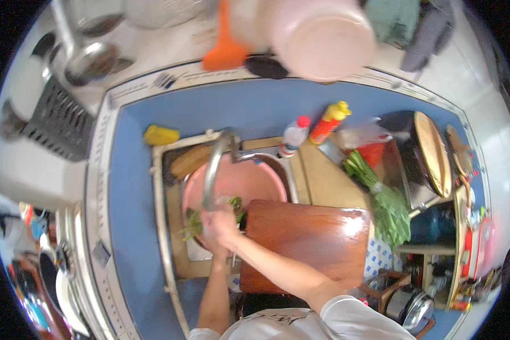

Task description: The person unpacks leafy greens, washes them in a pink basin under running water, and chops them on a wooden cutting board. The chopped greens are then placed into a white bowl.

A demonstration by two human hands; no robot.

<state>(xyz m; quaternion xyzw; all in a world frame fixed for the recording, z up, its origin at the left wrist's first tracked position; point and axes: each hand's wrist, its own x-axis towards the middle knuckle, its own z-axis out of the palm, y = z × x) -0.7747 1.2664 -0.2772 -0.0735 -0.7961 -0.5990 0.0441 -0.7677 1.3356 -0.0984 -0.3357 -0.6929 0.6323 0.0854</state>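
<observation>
My right hand [222,222] is closed around leafy greens [191,227], right under the spout of a curved metal faucet [213,170]. Leaves stick out on both sides of the fingers. Close beneath it is my left hand [216,244], mostly covered and blurred, so its grip cannot be made out. Both hands are over the near side of a pink plastic basin [255,176], which sits in a metal sink [292,178]. A brown wooden board [306,246] lies just right of the basin, below my right forearm.
A bagged bunch of green vegetables [386,208] lies right of the board. Behind the sink stand a clear bottle with a red cap [294,136] and a red-and-yellow squeeze bottle [329,123]. A yellow sponge [161,135] rests at back left. Utensils, including an orange spatula [224,53], hang above.
</observation>
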